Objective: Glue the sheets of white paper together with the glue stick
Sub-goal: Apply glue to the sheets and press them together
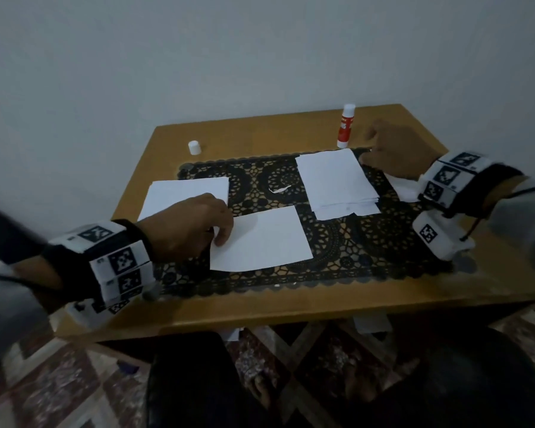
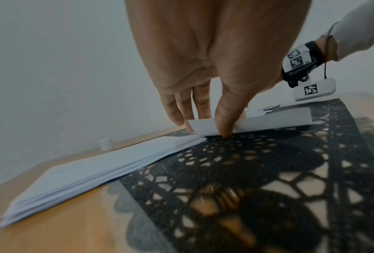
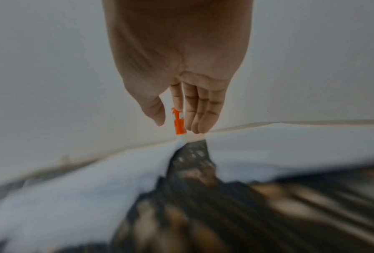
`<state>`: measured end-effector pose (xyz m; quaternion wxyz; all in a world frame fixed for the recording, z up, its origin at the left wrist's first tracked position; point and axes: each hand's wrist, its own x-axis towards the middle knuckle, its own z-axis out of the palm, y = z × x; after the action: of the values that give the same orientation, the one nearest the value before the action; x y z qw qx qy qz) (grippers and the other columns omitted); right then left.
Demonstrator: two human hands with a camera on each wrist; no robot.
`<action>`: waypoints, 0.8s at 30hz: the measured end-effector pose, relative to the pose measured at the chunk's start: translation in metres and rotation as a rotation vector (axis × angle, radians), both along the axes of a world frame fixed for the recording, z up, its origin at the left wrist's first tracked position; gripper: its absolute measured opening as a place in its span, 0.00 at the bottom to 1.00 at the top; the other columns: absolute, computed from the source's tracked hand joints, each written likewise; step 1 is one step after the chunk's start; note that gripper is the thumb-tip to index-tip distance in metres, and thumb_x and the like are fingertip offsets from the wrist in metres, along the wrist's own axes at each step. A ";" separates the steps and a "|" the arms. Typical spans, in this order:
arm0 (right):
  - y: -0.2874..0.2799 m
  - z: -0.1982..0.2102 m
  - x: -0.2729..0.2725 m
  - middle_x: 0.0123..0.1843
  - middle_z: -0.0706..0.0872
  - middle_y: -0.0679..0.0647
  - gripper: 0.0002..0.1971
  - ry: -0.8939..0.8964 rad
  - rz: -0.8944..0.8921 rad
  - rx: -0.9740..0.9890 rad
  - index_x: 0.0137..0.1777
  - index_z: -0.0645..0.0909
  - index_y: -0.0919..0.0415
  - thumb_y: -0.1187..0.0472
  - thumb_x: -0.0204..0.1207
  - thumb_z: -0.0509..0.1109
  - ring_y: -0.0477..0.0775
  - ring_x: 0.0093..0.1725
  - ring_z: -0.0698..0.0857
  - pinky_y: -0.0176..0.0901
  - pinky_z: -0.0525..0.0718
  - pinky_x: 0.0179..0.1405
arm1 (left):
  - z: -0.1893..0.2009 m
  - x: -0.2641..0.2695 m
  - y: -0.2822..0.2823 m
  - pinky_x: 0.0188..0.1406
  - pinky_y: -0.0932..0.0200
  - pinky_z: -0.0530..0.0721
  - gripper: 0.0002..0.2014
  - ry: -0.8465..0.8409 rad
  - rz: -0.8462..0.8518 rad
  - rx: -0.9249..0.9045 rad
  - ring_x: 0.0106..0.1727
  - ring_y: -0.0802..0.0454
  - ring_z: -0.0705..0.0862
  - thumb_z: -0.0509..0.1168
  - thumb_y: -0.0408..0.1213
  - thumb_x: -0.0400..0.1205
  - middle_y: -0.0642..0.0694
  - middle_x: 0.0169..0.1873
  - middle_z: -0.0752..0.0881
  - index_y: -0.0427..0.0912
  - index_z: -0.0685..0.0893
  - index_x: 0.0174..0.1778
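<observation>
While the left hand [image 1: 192,225] is pinching a white sheet [image 1: 261,239] at its nine o'clock edge, the right hand [image 1: 393,149], fingers seemingly straight and empty, is hovering beside the glue stick [image 1: 346,126].

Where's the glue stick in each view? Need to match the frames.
Head: glue stick stands upright at the table's far edge, right of centre, just left of the right hand.
Left wrist: not in it.
Right wrist: centre, its orange body behind the fingers, blurred.
Shared landmark: the black lace mat.
</observation>
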<state>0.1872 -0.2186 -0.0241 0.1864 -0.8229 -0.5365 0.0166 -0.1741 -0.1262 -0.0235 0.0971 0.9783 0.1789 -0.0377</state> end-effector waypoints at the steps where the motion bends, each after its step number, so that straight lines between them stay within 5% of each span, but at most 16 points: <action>1: 0.008 0.005 -0.001 0.53 0.81 0.57 0.19 0.053 -0.043 -0.006 0.64 0.75 0.64 0.58 0.76 0.73 0.57 0.51 0.79 0.47 0.75 0.49 | -0.001 0.000 0.001 0.62 0.47 0.75 0.18 0.002 0.002 -0.003 0.63 0.45 0.77 0.60 0.15 0.66 0.45 0.58 0.84 0.45 0.83 0.36; 3: 0.022 0.015 -0.005 0.53 0.81 0.58 0.19 0.177 -0.104 -0.011 0.62 0.76 0.64 0.57 0.75 0.74 0.59 0.48 0.83 0.51 0.81 0.50 | -0.002 0.001 0.003 0.64 0.51 0.73 0.17 0.000 -0.001 -0.014 0.65 0.46 0.76 0.61 0.15 0.67 0.45 0.60 0.83 0.44 0.84 0.36; 7: 0.050 0.014 -0.003 0.39 0.82 0.58 0.12 0.263 -0.161 -0.038 0.39 0.78 0.61 0.54 0.70 0.76 0.58 0.40 0.84 0.51 0.85 0.45 | -0.011 0.002 0.007 0.61 0.59 0.72 0.16 -0.043 -0.041 -0.018 0.65 0.49 0.76 0.62 0.15 0.68 0.46 0.62 0.82 0.42 0.85 0.36; 10: 0.069 0.010 0.004 0.37 0.85 0.56 0.10 0.377 -0.211 -0.072 0.40 0.80 0.61 0.56 0.70 0.77 0.55 0.36 0.85 0.48 0.87 0.42 | -0.014 0.000 0.008 0.60 0.54 0.78 0.16 -0.105 -0.087 0.000 0.62 0.48 0.80 0.64 0.16 0.68 0.46 0.60 0.84 0.44 0.85 0.34; 13: 0.079 0.011 0.010 0.30 0.87 0.49 0.09 0.461 -0.202 -0.112 0.39 0.82 0.58 0.55 0.78 0.72 0.44 0.25 0.84 0.39 0.82 0.32 | -0.014 -0.001 0.007 0.57 0.59 0.80 0.17 -0.158 -0.173 0.038 0.56 0.45 0.85 0.66 0.15 0.64 0.44 0.56 0.87 0.45 0.85 0.31; 19: 0.082 0.011 0.004 0.44 0.88 0.56 0.11 0.301 -0.224 -0.058 0.33 0.78 0.58 0.58 0.76 0.71 0.52 0.32 0.82 0.41 0.82 0.37 | -0.017 0.000 0.011 0.60 0.75 0.65 0.18 -0.161 -0.184 -0.011 0.60 0.52 0.81 0.67 0.13 0.63 0.44 0.58 0.87 0.44 0.85 0.31; 21: 0.077 0.016 -0.003 0.39 0.84 0.56 0.10 0.225 -0.243 -0.014 0.35 0.76 0.59 0.58 0.75 0.71 0.49 0.28 0.76 0.39 0.72 0.27 | -0.016 0.000 0.013 0.62 0.73 0.67 0.18 -0.143 -0.165 -0.018 0.63 0.51 0.81 0.66 0.14 0.63 0.46 0.60 0.86 0.44 0.85 0.31; 24: 0.065 0.029 -0.016 0.30 0.78 0.51 0.08 0.199 -0.163 0.059 0.36 0.74 0.58 0.62 0.73 0.70 0.51 0.29 0.76 0.38 0.67 0.24 | -0.008 -0.002 0.006 0.67 0.54 0.76 0.15 -0.082 -0.134 -0.016 0.65 0.45 0.80 0.62 0.19 0.63 0.46 0.59 0.87 0.43 0.86 0.36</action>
<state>0.1717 -0.1536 0.0044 0.2634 -0.8522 -0.4470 0.0672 -0.1756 -0.1203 -0.0316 0.1097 0.9880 0.1084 -0.0054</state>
